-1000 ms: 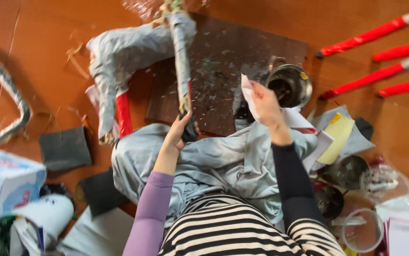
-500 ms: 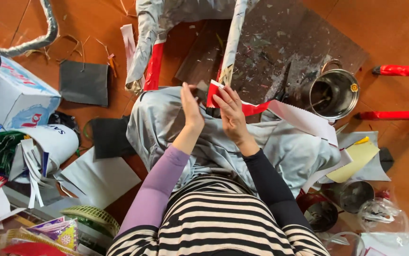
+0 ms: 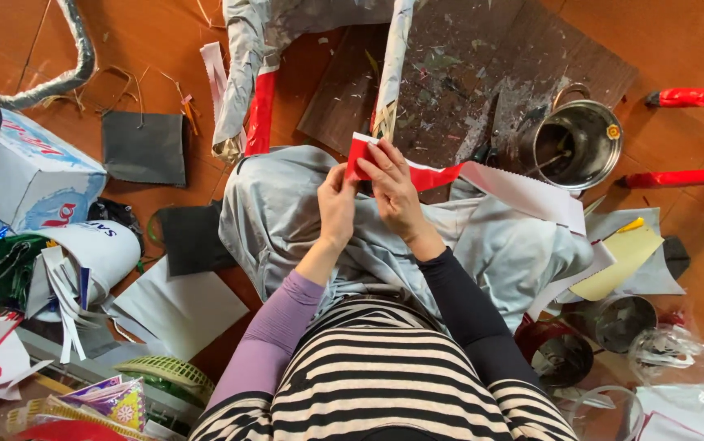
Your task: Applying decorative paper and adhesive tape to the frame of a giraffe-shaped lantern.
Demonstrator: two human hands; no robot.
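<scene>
Between both hands (image 3: 368,192), glossy red strip (image 3: 417,173).

Orange-brown wooden floor (image 3: 148,49) strewn with paper scraps; dark board (image 3: 466,90) lies ahead

Bright, even daylight — soft shadows, sharp centre, slight wide-angle stretch at edges.

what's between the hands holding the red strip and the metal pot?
Head view: the red-and-white paper strip trails from the left hand and right hand toward the metal pot; beneath it lie the scrap-littered dark board and scissors.
</scene>
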